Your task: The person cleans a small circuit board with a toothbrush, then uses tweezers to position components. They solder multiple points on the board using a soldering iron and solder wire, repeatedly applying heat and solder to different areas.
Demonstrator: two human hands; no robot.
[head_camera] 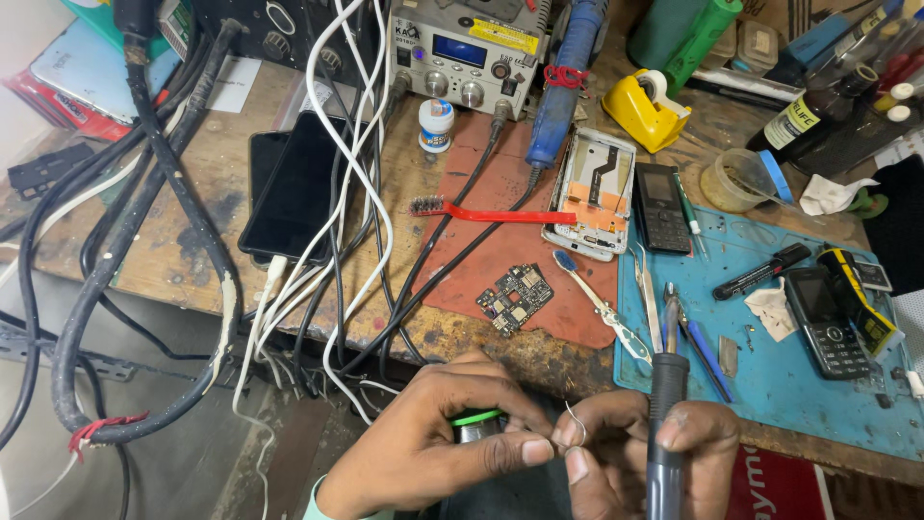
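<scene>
Low centre of frame, below the bench edge: left hand (452, 448) closed round a green-rimmed solder spool (478, 422), right hand (640, 453) pinching the solder wire (576, 422) and gripping a soldering iron (664, 424); best kept clear of the tip.

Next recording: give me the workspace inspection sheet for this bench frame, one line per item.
Surface: worn wooden bench with a red mat and a blue mat.
Job's things: left hand holds a green-rimmed spool; right hand grips a soldering iron and pinches thin wire.
Clutter: circuit board, red brush, opened phone frame, two keypad phones, tweezers, yellow tape dispenser.
Grippers: both hands' fingers closed on their items.
Cables: thick black and white leads drape off the bench edge.
Surroundings: soldering station at the back.
</scene>
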